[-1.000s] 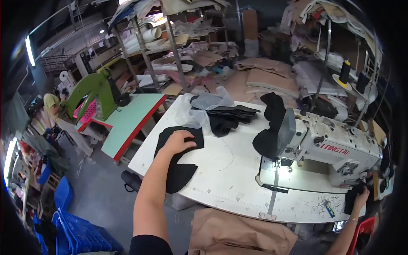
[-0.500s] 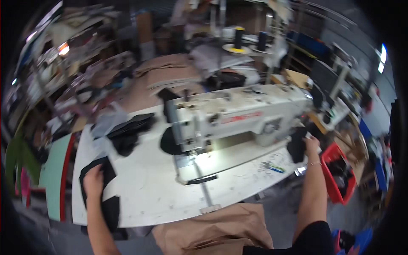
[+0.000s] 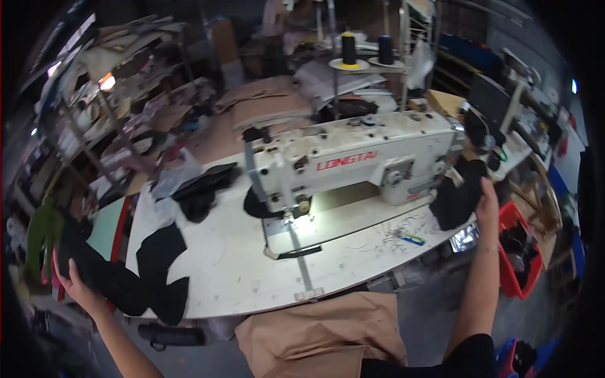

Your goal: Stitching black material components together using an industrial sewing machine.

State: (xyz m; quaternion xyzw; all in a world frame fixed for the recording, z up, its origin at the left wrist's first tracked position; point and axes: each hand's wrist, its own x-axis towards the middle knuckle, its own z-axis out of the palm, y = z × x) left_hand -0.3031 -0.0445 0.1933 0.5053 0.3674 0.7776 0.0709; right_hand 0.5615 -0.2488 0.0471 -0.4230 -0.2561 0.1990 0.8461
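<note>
My left hand (image 3: 80,291) grips the edge of a black cut fabric piece (image 3: 107,271), which is lifted at the left end of the white sewing table (image 3: 220,277). Beside it, more black fabric pieces (image 3: 162,255) lie on the table's left edge. At the right end, my right hand (image 3: 487,205) is closed on the edge of another black fabric piece (image 3: 459,200), its fingers partly hidden. Between the hands stands a white sewing machine (image 3: 353,145), its lamp lighting the needle area. Thread snips (image 3: 411,239) with a blue-green handle rest near loose thread ends.
A red bin (image 3: 526,283) with dark scraps stands beside the table at the right. Brown fabric (image 3: 321,327) lies across my lap. Behind the machine are thread cones (image 3: 348,50) and folded fabric stacks (image 3: 271,107). A dark bundle (image 3: 205,189) and clear plastic lie at the table's left back.
My left hand has moved left and outward, drawing a black fabric piece off the others. My right hand has moved slightly right and up with its black piece. The view has shifted a little.
</note>
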